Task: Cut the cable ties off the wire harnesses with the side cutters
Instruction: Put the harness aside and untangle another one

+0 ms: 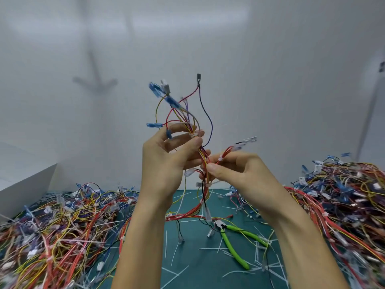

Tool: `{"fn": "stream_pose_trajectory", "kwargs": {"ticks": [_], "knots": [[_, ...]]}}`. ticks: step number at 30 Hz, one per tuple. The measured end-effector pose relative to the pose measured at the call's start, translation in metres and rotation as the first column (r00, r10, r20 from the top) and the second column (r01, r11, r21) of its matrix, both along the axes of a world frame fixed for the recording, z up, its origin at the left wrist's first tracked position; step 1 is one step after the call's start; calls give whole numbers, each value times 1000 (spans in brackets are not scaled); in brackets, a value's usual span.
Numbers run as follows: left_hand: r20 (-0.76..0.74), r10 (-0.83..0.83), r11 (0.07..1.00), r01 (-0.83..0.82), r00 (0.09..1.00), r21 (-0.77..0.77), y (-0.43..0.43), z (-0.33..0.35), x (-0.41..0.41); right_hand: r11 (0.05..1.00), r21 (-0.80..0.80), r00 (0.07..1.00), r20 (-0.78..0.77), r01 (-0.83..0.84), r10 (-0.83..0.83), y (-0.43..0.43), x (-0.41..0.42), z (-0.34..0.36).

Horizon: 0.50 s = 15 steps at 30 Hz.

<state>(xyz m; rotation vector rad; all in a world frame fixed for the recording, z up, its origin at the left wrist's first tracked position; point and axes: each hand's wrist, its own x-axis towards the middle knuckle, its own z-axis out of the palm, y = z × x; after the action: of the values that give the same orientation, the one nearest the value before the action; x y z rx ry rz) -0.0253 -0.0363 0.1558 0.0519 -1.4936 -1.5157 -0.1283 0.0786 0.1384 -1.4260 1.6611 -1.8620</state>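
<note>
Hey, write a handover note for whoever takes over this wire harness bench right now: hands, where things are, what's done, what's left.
The left hand pinches the raised wire harness beside a white cable tie; the right hand pinches it lower down.
The side cutters lie on the green mat, in neither hand.
Done: cut tie pieces litter the mat.
Left: this harness carries uncut ties. The left pile and the right pile hold more harnesses; which one is finished is unclear.
</note>
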Motion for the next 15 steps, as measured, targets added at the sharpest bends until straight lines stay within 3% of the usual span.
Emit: {"fn": "stream_pose_trajectory", "kwargs": {"ticks": [7,12,15], "knots": [[4,73,995,-72,997,-64,-1,2,4,990,-102,995,-28,96,-99,-6,6,1],[223,-78,992,97,972,-80,-10,6,25,945,-223,966,152,238,-207,-7,2,2],[419,-63,972,151,906,-180,-15,3,32,924,-285,945,278,254,-174,-8,3,3]]}}
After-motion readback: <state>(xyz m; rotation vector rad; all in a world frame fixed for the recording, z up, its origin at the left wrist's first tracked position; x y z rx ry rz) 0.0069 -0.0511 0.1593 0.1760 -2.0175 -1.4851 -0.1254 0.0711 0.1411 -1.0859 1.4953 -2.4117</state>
